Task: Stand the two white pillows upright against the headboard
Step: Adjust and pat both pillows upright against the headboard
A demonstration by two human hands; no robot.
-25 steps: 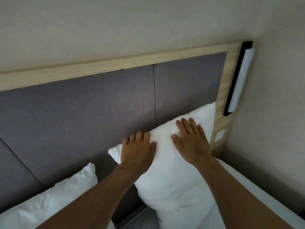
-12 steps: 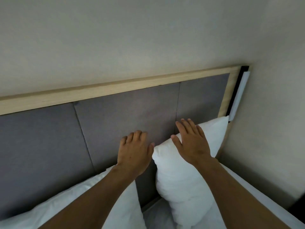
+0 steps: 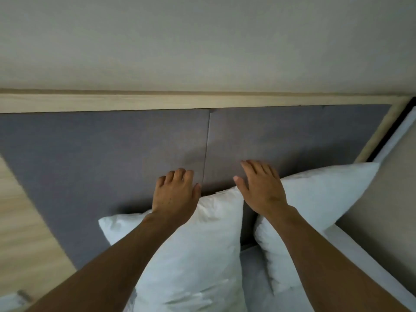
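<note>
The left hand (image 3: pixel 175 194) lies flat, fingers loosely spread, on the top edge of one white pillow (image 3: pixel 191 255) leaning on the grey headboard (image 3: pixel 112 154), gripping nothing. The right hand (image 3: pixel 261 188) is open and empty, with the second pillow (image 3: pixel 319 199) just to its right, also propped against the headboard.

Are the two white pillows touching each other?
No: a strip of grey headboard shows between the left pillow and the right pillow.
</note>
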